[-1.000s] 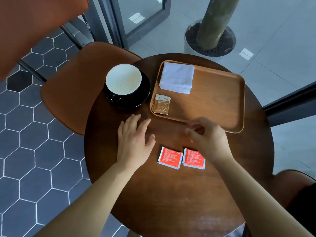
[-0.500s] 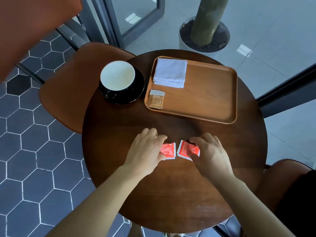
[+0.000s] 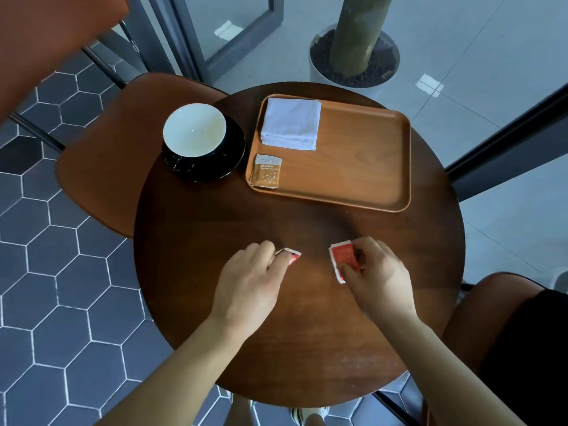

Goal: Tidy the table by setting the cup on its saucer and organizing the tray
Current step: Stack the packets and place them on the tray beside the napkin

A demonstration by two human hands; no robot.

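two hands (image 3: 246, 287) (image 3: 379, 276) each pinch a red packet (image 3: 292, 256) (image 3: 342, 259) above the table (image 3: 215, 229)

Soft daylight, moderately bright, coming from the far side through the glass wall; pale floor tiles (image 3: 479, 50) beyond look washed and bluish; dark round table (image 3: 307, 318) shows a dull sheen near its front edge, no hard glare; cup (image 3: 194, 129) interior catches a small bright highlight; soft shadows only, a faint one under the tray (image 3: 368, 167) at its near rim; wide-angle bend at the edges, hexagon floor tiles (image 3: 46, 272) and window frames curve; slight softness overall, print on the packets unreadable; orange chair back (image 3: 46, 41) top left blurred.
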